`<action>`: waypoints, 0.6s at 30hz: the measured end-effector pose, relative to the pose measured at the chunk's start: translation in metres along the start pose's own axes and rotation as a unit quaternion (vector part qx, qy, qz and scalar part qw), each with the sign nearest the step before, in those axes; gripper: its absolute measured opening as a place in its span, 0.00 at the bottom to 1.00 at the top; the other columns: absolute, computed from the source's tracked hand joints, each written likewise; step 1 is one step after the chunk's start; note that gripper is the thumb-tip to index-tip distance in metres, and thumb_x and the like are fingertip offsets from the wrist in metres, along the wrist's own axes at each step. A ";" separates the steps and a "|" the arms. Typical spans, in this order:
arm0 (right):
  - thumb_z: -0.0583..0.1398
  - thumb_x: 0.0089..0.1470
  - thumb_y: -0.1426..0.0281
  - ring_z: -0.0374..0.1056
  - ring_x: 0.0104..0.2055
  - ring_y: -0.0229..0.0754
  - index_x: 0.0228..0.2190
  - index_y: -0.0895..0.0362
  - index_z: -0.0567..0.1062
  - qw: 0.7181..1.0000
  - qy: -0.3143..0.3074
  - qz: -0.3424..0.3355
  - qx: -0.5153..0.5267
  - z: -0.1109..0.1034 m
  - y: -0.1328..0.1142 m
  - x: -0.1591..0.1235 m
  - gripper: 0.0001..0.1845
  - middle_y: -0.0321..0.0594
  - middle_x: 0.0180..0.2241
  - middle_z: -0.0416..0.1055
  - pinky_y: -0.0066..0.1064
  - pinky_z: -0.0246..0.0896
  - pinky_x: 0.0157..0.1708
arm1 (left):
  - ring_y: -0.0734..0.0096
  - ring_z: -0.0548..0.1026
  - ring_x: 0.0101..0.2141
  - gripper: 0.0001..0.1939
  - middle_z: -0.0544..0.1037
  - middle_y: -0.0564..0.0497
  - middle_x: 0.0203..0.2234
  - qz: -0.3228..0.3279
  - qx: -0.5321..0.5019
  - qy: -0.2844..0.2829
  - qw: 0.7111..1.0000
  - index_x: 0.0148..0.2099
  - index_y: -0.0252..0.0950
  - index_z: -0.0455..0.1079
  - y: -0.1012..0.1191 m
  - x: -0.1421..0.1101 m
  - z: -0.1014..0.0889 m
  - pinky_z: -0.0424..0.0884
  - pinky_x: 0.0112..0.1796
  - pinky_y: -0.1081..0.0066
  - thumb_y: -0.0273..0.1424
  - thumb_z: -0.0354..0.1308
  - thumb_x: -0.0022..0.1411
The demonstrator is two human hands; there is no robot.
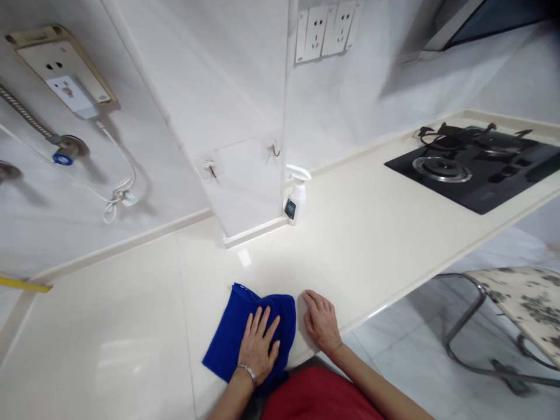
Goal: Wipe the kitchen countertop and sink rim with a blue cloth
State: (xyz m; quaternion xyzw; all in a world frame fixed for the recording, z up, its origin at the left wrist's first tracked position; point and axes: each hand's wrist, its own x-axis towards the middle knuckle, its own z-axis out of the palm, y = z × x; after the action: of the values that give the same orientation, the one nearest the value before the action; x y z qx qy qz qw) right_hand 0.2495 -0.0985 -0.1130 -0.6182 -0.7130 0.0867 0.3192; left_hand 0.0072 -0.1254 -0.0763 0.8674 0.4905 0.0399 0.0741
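Note:
A blue cloth [238, 326] lies on the cream countertop [371, 233] near its front edge. My left hand [258, 345] rests flat on the cloth, fingers stretched out and apart; a metal bangle circles that wrist. My right hand [321, 321] lies palm down on the bare counter just right of the cloth, its fingers lightly curled and touching the surface, with nothing in it. A white spray bottle [296, 195] stands upright farther back, against the corner of the tiled wall.
A black gas hob [472, 166] with two burners is set into the counter at the right. Wall sockets [326, 29], two hooks [274, 147] and a flexible hose [26, 116] are on the wall. A metal-framed stool [520, 303] stands on the floor at the right.

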 end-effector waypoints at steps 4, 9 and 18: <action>0.50 0.56 0.76 0.66 0.57 0.47 0.54 0.52 0.69 0.997 0.013 -0.001 0.070 -0.009 0.011 -0.002 0.25 0.44 0.55 0.70 0.47 0.65 0.56 | 0.47 0.47 0.70 0.36 0.48 0.43 0.72 0.002 0.030 -0.015 0.999 0.73 0.49 0.37 0.003 -0.003 -0.005 0.59 0.64 0.42 0.40 0.49 0.69; 0.49 0.58 0.76 0.69 0.54 0.41 0.50 0.53 0.70 0.989 0.057 0.033 0.134 -0.037 0.034 -0.008 0.21 0.44 0.51 0.72 0.39 0.69 0.54 | 0.43 0.45 0.70 0.38 0.45 0.42 0.73 0.002 0.028 -0.029 0.999 0.73 0.54 0.38 0.013 0.007 -0.004 0.58 0.64 0.40 0.42 0.52 0.67; 0.49 0.61 0.74 0.71 0.50 0.42 0.45 0.53 0.72 0.972 0.115 0.090 0.185 -0.065 0.049 -0.009 0.16 0.45 0.48 0.74 0.40 0.71 0.50 | 0.44 0.43 0.71 0.36 0.39 0.44 0.73 0.004 -0.009 -0.025 1.000 0.72 0.57 0.39 0.047 0.054 0.012 0.54 0.65 0.40 0.47 0.50 0.68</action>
State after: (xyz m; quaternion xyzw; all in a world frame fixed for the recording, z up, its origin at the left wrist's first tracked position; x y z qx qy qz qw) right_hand 0.3273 -0.1138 -0.0906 -0.6159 -0.5844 0.1745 0.4987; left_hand 0.0767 -0.1038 -0.0802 0.8694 0.4846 0.0226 0.0942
